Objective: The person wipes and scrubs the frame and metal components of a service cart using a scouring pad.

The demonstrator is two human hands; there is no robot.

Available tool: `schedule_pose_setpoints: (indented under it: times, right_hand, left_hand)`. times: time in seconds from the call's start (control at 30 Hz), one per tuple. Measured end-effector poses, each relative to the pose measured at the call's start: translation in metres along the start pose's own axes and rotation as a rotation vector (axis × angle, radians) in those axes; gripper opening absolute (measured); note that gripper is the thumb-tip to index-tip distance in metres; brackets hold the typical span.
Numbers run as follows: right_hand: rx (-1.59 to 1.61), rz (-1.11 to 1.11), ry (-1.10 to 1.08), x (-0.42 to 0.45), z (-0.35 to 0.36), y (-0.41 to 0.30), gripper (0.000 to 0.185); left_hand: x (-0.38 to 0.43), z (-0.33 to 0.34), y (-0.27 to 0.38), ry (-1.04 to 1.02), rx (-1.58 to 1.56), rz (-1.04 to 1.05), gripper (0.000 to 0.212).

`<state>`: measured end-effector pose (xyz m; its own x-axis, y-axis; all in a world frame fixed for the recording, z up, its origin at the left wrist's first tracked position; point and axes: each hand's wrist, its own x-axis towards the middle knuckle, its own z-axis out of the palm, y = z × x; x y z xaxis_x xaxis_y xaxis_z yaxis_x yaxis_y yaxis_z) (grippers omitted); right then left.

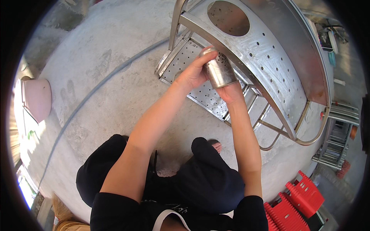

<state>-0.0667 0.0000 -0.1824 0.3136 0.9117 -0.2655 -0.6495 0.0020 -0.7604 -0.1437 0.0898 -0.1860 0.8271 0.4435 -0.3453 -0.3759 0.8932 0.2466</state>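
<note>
A stainless steel cylinder (218, 70), pierced by small holes towards its upper end, is in my hands above the floor. Around its upper left side wraps my left hand (196, 72), with the thumb lying across the metal. My right hand (230, 92) is at its lower rim; the fingers are hidden by the cylinder, so whether they are inside or behind it cannot be told. Just beyond is a stainless steel stand (267, 63) with a perforated panel and a large round hole (228, 18). Its lower perforated shelf (208, 96) lies partly below my hands.
A grey hose or cable (98, 86) curves over the concrete floor (115, 106). Far left is a pink container (37, 98). Red plastic stools (305, 196) sit at lower right, below metal racks (335, 141). Broom bristles (62, 209) show at lower left.
</note>
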Motion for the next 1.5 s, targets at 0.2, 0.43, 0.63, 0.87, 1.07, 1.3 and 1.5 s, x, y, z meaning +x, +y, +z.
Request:
schedule_pose_setpoints:
  times: [0.2,0.43,0.63,0.87,1.07,1.3,1.5]
  right_hand:
    - [-1.415,-0.279,0.067,0.003,-0.016,0.029,0.041]
    - [-0.094,-0.031,0.014,0.003,0.011,0.007,0.041]
    - [-1.394,-0.111,0.079,0.000,-0.014,0.019,0.046]
    - [-0.080,-0.004,0.067,-0.004,-0.002,0.014,0.049]
    - [-1.226,-0.041,0.073,0.000,-0.017,0.022,0.047]
    - [-0.030,-0.029,0.069,-0.002,-0.002,0.010,0.036]
    - [-1.269,-0.333,0.142,-0.003,-0.023,0.031,0.035]
  left_hand:
    - [0.004,-0.003,-0.024,0.221,0.204,0.049,0.060]
    - [0.000,-0.005,0.002,-0.020,-0.192,-0.140,0.065]
    - [0.000,0.008,-0.032,0.257,0.211,0.013,0.063]
    - [-0.003,-0.001,-0.012,0.055,0.015,-0.056,0.053]
    - [0.004,-0.003,-0.035,0.213,0.100,-0.020,0.058]
    - [0.001,-0.005,-0.008,0.021,0.017,-0.064,0.050]
    - [0.009,-0.007,-0.029,0.101,0.013,-0.132,0.037]
